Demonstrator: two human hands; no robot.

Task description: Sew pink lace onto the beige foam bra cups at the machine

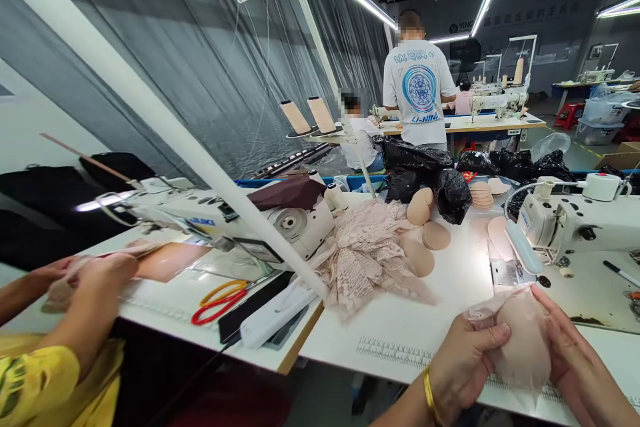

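Note:
Both my hands hold one beige padded cup (523, 340) with thin sheer fabric over it, at the near edge of the white table (450, 293). My left hand (463, 360), with a gold bangle on the wrist, grips the cup's left side with curled fingers. My right hand (570, 347) wraps its right side. A white sewing machine (565, 220) stands just behind them to the right. A printed ruler strip (395, 350) runs along the table edge by my left hand.
A heap of pink lace (365, 253) and loose beige cups (425, 233) lie mid-table, with black plastic bags (430, 173) behind. At left a co-worker in a yellow sleeve (35, 380) handles fabric at another machine (225, 220), beside red and yellow scissors (220, 300). A person in a white T-shirt (417, 90) stands beyond.

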